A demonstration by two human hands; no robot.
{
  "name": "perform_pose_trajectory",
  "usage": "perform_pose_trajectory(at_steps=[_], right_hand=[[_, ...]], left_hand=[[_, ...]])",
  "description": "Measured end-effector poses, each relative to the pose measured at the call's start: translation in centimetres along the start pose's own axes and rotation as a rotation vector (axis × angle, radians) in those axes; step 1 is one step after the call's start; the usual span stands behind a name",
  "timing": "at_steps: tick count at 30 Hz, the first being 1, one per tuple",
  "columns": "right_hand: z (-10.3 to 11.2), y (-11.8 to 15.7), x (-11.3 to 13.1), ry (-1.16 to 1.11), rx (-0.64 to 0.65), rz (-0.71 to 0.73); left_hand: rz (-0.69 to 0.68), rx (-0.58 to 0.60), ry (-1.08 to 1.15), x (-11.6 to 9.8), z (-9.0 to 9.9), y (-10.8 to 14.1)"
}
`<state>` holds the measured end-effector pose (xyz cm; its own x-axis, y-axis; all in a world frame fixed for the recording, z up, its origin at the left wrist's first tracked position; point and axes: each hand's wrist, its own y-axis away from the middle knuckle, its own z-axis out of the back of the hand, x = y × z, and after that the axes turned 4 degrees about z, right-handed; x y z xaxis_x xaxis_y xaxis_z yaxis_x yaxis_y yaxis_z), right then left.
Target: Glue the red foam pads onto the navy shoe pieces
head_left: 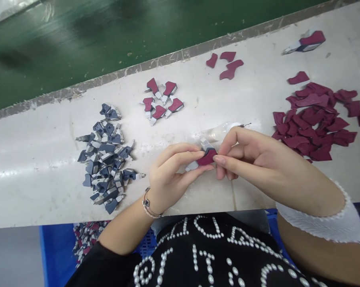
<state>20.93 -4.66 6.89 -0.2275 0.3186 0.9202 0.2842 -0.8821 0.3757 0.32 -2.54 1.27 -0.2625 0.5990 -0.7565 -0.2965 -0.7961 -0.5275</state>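
Note:
Between the fingers and thumb of my left hand [175,169] is a small plastic part [208,144] in grey and dark blue. A maroon piece [207,158] lies on its upper face. My right hand [242,153] pinches the right end of that maroon piece, thumb on top, so both hands meet on the same part. Left of my hands is a heap of grey-and-blue plastic parts [108,157] without maroon on them. To the right lies a pile of loose maroon pieces [313,123].
Several parts with maroon faces [160,101] sit in a cluster on the white table [33,159]. Loose maroon pieces [227,63] and one larger assembled part [310,42] lie farther back. Beyond the table edge runs a green surface [93,48]. A blue crate [56,255] of parts stands below.

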Motion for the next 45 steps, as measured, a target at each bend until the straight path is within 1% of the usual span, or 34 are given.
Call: perform_pose_trajectory(at_steps=[5,9,14,19,24,30,34,37,41,45], right_hand=[[0.1,0.5,0.1,0.000,0.064,-0.018],[0.0,0.5,-0.1,0.058,0.055,0.024],[-0.6,0.0,0.0,0.125,0.067,0.091],[-0.9,0.1,0.0,0.107,0.050,0.110],[-0.9,0.2,0.1,0.041,0.045,0.144],[-1.1,0.2,0.3,0.012,0.037,0.145],[-1.0,0.5,0.6,0.090,0.042,0.151],[-0.8,0.8,0.9,0.204,0.030,0.220],[-0.6,1.1,1.1,0.345,0.057,0.282],[-0.5,1.3,1.3,0.385,0.071,0.285]], left_hand=[[0.017,0.017,0.070,0.1,0.3,0.0],[0.009,0.037,0.112,0.0,0.5,-0.1],[-0.041,0.052,0.142,-0.2,0.5,-0.4],[-0.056,0.047,0.154,-0.2,0.4,-0.4],[-0.079,0.033,0.144,-0.3,0.3,-0.3],[-0.105,0.003,0.120,-0.5,0.2,-0.4],[-0.091,-0.004,0.127,-0.6,0.3,-0.6],[-0.071,-0.001,0.130,-0.7,0.4,-0.7],[-0.099,0.014,0.151,-0.7,0.6,-0.9],[-0.123,0.032,0.155,-0.8,0.6,-1.0]])
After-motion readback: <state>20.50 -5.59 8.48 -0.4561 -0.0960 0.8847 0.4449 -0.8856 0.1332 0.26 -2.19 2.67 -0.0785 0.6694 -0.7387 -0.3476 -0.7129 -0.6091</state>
